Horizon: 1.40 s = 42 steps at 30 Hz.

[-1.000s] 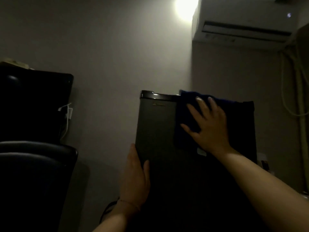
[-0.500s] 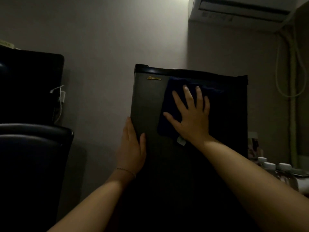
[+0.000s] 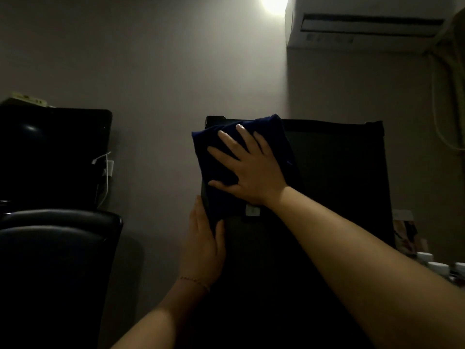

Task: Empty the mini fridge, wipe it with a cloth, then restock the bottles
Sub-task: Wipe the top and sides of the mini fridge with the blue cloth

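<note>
The black mini fridge (image 3: 334, 187) stands in front of me with its door closed. My right hand (image 3: 249, 167) lies flat with spread fingers on a dark blue cloth (image 3: 216, 147), pressing it against the door's upper left corner. My left hand (image 3: 205, 244) grips the door's left edge below the cloth, thumb on the front face. White bottle caps (image 3: 439, 267) show at the lower right, beside the fridge.
A black chair (image 3: 55, 248) stands to the left, with a white cable (image 3: 104, 182) and wall plug behind it. An air conditioner (image 3: 364, 23) hangs on the wall at the upper right. A ceiling light glares at the top.
My right hand has slid the cloth from the door's upper middle leftward and up to the upper left corner. The left hand stays on the door's left edge.
</note>
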Each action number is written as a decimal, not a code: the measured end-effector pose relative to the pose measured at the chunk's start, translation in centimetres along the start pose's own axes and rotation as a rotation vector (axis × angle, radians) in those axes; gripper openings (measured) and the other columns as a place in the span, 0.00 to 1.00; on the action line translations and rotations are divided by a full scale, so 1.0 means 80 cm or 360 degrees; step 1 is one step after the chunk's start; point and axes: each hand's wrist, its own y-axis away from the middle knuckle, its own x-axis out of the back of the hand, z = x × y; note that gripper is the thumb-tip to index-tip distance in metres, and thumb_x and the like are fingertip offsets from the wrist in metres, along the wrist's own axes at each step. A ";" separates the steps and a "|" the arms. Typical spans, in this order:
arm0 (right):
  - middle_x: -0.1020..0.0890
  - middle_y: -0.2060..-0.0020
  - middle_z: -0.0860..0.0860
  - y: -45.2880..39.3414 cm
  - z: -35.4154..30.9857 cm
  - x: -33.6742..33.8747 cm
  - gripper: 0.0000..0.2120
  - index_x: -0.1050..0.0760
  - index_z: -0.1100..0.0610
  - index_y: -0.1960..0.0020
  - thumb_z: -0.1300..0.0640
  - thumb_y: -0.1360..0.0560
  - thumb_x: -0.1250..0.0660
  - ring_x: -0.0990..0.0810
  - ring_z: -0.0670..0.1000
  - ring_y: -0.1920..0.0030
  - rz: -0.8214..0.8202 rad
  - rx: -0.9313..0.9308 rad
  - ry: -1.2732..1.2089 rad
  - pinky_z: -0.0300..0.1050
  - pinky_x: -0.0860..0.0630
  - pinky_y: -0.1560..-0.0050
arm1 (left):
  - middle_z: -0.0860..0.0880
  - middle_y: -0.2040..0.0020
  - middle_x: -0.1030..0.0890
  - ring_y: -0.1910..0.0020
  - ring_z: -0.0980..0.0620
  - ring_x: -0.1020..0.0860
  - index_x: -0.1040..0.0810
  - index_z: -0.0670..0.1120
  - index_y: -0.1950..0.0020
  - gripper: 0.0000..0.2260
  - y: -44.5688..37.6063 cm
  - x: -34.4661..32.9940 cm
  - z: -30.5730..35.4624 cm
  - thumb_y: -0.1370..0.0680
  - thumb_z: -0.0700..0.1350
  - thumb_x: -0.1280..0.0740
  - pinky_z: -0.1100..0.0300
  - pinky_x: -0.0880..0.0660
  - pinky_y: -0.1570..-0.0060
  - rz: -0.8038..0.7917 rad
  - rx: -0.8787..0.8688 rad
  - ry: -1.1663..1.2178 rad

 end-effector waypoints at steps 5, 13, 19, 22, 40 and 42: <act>0.42 0.20 0.51 0.020 0.036 0.012 0.36 0.42 0.43 0.21 0.28 0.24 0.48 0.49 0.61 0.21 -0.0047 -0.0108 0.0022 0.58 0.55 0.23 | 0.46 0.20 0.47 0.24 0.50 0.42 0.57 0.47 0.20 0.34 -0.007 0.008 0.001 0.19 0.53 0.41 0.61 0.48 0.29 -0.0114 -0.0011 -0.0143; 0.42 0.20 0.50 0.040 0.069 0.019 0.35 0.41 0.42 0.21 0.27 0.24 0.48 0.49 0.60 0.20 -0.0033 -0.0295 0.0009 0.60 0.53 0.23 | 0.47 0.20 0.61 0.21 0.46 0.59 0.60 0.53 0.20 0.32 -0.089 0.003 0.030 0.19 0.58 0.47 0.50 0.54 0.26 -0.0066 -0.0200 -0.0457; 0.45 0.20 0.48 0.078 0.107 0.024 0.35 0.44 0.40 0.21 0.27 0.24 0.49 0.52 0.58 0.20 -0.0037 -0.0570 0.0031 0.59 0.53 0.24 | 0.46 0.21 0.65 0.24 0.47 0.66 0.61 0.53 0.21 0.31 -0.090 -0.002 0.020 0.20 0.63 0.55 0.47 0.57 0.26 -0.0052 -0.0237 -0.0652; 0.46 0.20 0.48 0.103 0.126 0.028 0.35 0.44 0.40 0.21 0.26 0.24 0.50 0.53 0.57 0.20 -0.0047 -0.0766 0.0008 0.58 0.55 0.24 | 0.46 0.20 0.60 0.22 0.45 0.62 0.57 0.51 0.20 0.32 -0.095 -0.006 0.020 0.21 0.63 0.55 0.41 0.52 0.26 -0.0028 -0.0389 -0.0732; 0.47 0.20 0.50 0.271 0.034 0.028 0.34 0.44 0.42 0.21 0.29 0.22 0.53 0.54 0.58 0.20 -0.0166 -0.1356 -0.0027 0.61 0.55 0.24 | 0.45 0.20 0.46 0.21 0.41 0.54 0.41 0.44 0.22 0.29 -0.060 -0.012 0.011 0.19 0.56 0.48 0.37 0.38 0.30 -0.0043 -0.0605 -0.0699; 0.46 0.20 0.51 0.271 0.015 0.025 0.33 0.44 0.43 0.21 0.30 0.22 0.53 0.53 0.59 0.20 -0.0174 -0.1362 0.0008 0.62 0.54 0.25 | 0.45 0.20 0.47 0.21 0.41 0.55 0.42 0.44 0.21 0.29 -0.051 -0.011 0.005 0.19 0.56 0.48 0.37 0.39 0.29 -0.0057 -0.0612 -0.0705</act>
